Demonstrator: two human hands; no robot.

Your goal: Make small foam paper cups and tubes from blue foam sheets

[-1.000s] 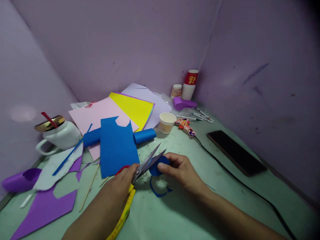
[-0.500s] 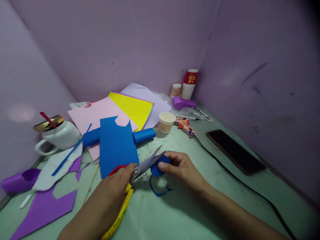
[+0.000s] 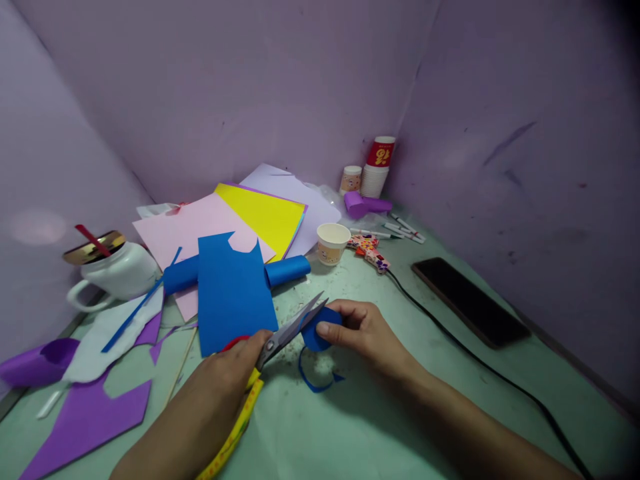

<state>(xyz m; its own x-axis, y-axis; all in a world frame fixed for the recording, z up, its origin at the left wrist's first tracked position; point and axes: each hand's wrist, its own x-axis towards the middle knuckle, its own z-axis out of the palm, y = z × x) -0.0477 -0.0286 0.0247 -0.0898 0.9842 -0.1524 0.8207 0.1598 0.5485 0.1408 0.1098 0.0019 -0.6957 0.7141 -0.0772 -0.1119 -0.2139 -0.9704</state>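
Note:
My left hand [image 3: 227, 373] is closed around the handles of the scissors [image 3: 283, 339], which have red and yellow grips. Between the thumb and fingers of my right hand [image 3: 353, 327] is a small rounded piece of blue paper [image 3: 320, 330]. The scissor blades, slightly apart, meet the upper left edge of this piece. A thin curved blue strip [image 3: 313, 383] lies just below it. Beyond my left hand lies a blue sheet [image 3: 235, 293] with a rounded notch cut in its top edge.
A paper cup [image 3: 333, 245] stands behind my right hand. Pink paper [image 3: 185, 230] and yellow paper [image 3: 270, 217] lie at the back. On the right are a phone [image 3: 467, 300] and a black cable [image 3: 465, 360]. A white mug [image 3: 120, 273] and purple scraps [image 3: 95, 417] are at left.
The scissor blades have closed slightly at the edge of the blue piece. Both hands have stayed nearly in place, and the view has shifted very slightly.

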